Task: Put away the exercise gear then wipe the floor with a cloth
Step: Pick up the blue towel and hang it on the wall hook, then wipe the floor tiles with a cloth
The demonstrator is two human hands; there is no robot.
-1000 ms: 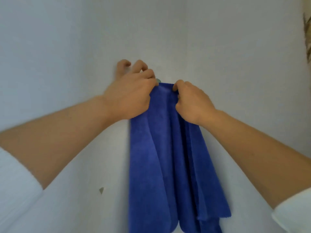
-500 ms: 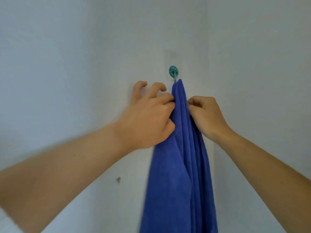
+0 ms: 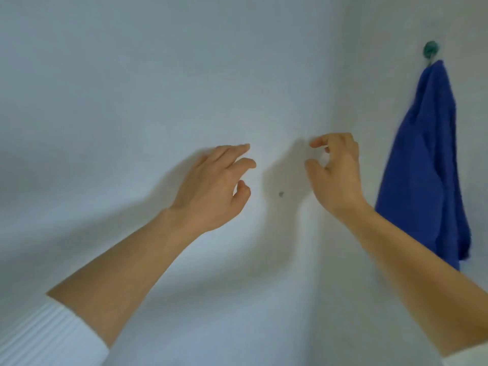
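A blue cloth hangs in folds from a small green hook high on the white wall at the right. My left hand is raised in front of the wall near the middle of the view, fingers relaxed and holding nothing. My right hand is beside it, fingers loosely curled and empty, well to the left of the cloth and apart from it. No exercise gear is in view.
White walls fill the view and meet in a corner just left of the cloth. A small dark mark sits on the wall between my hands.
Both hands have let go of the blue cloth, which now hangs alone on the hook. The view has swung left, so the cloth and hook sit at the right edge.
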